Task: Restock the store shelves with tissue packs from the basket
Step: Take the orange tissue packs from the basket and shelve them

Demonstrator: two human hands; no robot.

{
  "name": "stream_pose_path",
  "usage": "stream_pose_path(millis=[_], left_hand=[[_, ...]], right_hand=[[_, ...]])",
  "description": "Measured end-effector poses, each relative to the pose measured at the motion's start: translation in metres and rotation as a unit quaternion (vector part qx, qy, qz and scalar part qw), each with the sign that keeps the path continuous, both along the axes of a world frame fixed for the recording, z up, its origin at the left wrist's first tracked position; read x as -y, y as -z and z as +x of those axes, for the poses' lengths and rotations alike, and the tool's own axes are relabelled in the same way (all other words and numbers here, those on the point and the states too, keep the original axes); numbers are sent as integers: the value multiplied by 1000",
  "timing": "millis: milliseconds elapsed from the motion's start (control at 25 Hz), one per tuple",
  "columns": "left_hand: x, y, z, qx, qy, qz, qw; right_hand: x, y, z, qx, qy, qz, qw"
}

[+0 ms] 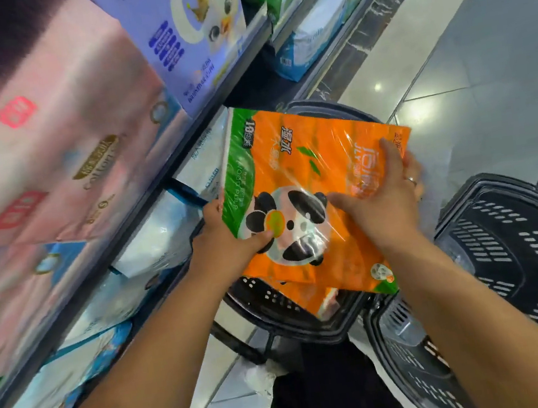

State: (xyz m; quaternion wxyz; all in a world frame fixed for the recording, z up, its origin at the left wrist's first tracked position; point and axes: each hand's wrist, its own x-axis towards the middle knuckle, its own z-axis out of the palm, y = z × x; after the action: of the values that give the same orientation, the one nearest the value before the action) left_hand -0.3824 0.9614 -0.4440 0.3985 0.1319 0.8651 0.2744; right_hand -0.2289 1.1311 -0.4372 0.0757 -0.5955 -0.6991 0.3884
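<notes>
Restocking under way: left hand (231, 240) and right hand (381, 198), fingers clasping its edges, hold orange panda tissue pack (307, 164) above black basket (274, 301) — not yet shelved; another orange pack (324, 301) waits inside.

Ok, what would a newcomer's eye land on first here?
The bright orange tissue pack with a panda face, centre frame, gripped by the left hand at its green edge and the right hand at its other side. Beneath it sits a dark basket; big pink packs loom at upper left.
</notes>
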Motion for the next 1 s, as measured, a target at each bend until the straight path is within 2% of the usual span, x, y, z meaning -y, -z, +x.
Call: stream_pose_path(millis=[240, 600, 800, 1000], left_hand=[[61, -113, 18, -68, -43, 32, 996], [141, -274, 35, -161, -118, 97, 975], [150, -336, 15, -161, -145, 152, 965], [156, -377, -16, -175, -246, 161, 940]], right_hand=[[43, -106, -8, -43, -71, 41, 996], [96, -273, -20, -127, -168, 117, 971], [101, -331, -43, -150, -209, 136, 957], [99, -366, -87, -180, -297, 151, 925]])
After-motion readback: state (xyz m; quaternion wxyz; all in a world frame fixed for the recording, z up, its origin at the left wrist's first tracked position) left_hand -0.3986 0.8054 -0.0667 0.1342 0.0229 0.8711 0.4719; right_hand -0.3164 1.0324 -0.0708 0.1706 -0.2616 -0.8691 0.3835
